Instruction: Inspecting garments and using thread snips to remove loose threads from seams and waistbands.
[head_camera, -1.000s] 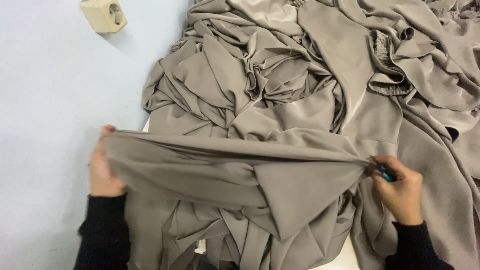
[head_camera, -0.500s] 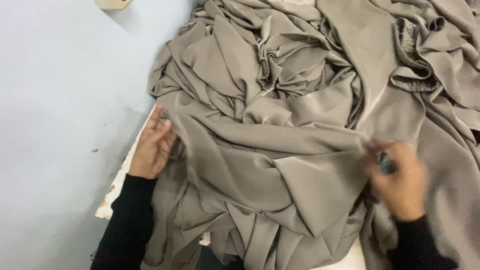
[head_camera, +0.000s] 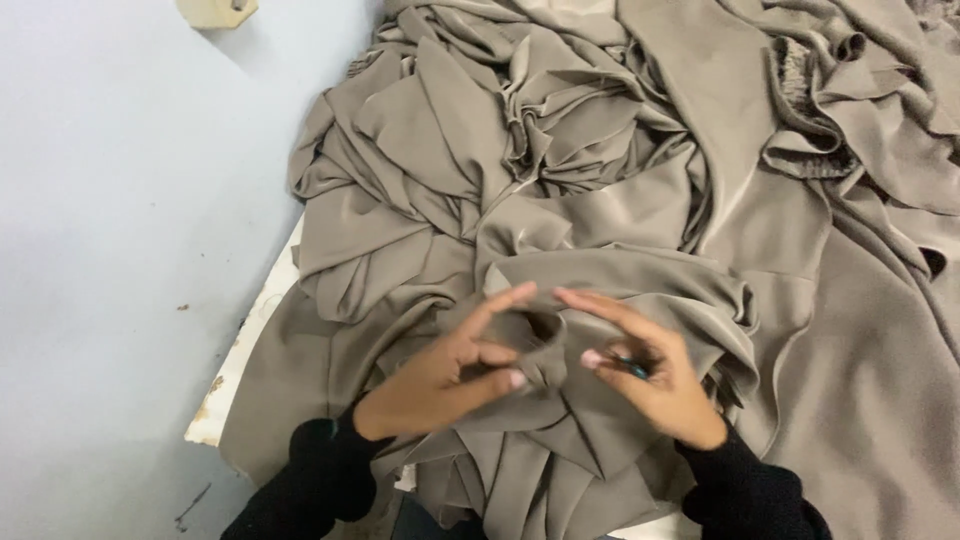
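A big crumpled heap of taupe fabric (head_camera: 620, 180) covers a white table. My left hand (head_camera: 450, 375) and my right hand (head_camera: 645, 375) have come together at the near middle of the heap. Both pinch a bunched fold of the same fabric (head_camera: 545, 345) between thumb and fingers. In the palm of my right hand sits a small teal tool (head_camera: 632, 368); its shape is mostly hidden. Black sleeves cover both wrists.
The white table edge (head_camera: 240, 360) shows at the left, chipped at its near corner. A pale blue wall or floor (head_camera: 120, 250) fills the left side. A cream socket (head_camera: 215, 10) sits at the top left. A gathered elastic band (head_camera: 795, 75) lies at the upper right.
My hands were wide apart, stretching a fabric edge. The left hand moved right, and both now meet at the middle, bunching the fold. The view has shifted toward the heap.
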